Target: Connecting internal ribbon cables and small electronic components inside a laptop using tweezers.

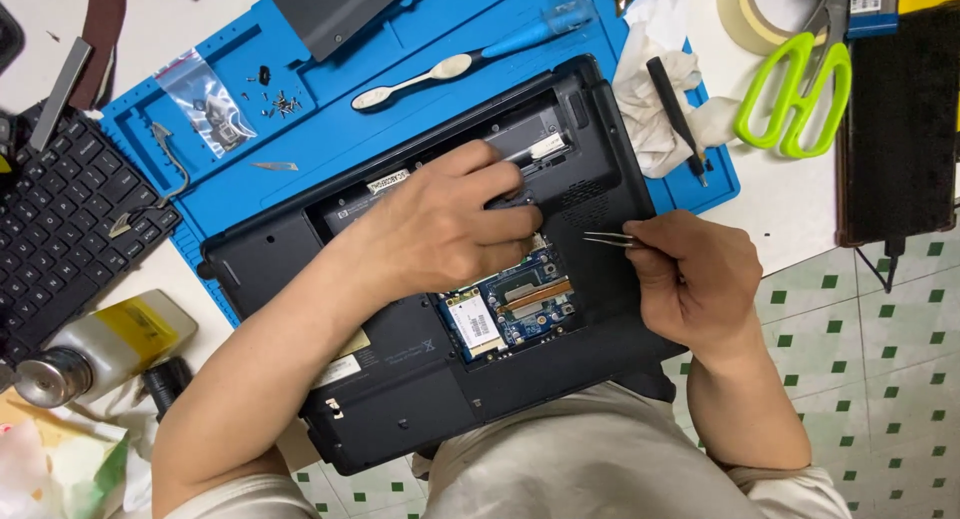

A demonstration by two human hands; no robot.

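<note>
An upturned matte black laptop (420, 369) lies at the picture's centre, half on a blue ribbed work mat (330, 119), half over the person's lap. Its open bay shows a blue circuit board (520, 304) and copper strip. The left hand (440, 224) presses fingertips into the bay, grip curled together. At 3 o'clock, the right hand (695, 279) is clamped on thin steel tweezers (608, 239).

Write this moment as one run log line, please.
left hand: fingers pressing inside open bay of black laptop | right hand: holds metal tweezers beside bay | base: blue mat
</note>
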